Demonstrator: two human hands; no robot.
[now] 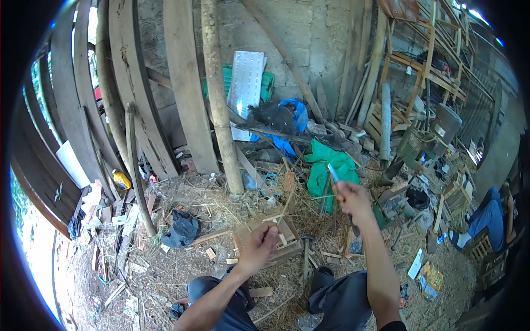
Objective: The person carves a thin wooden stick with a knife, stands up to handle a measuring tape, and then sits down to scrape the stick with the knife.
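My left hand [258, 246] is closed above a low wooden block [287, 252], fingers pinched by a thin pale stick [281, 231] at the block's top. My right hand [353, 202] is raised to the right, wrapped round a tool [333, 172] with a pale, narrow end pointing up and left. The tool's other end shows below the hand and is too small to make out. Between my feet, a hammer [306, 259] stands against the block's right side. Small light wood pieces lie on the block.
Green cloth [326, 165] lies beyond my right hand. A wooden post [218, 99] and planks [185, 83] stand ahead. A black plastic bag [182, 229] lies left. At the right are a machine [436, 129] and a seated person's legs [487, 220]. Wood scraps litter the ground.
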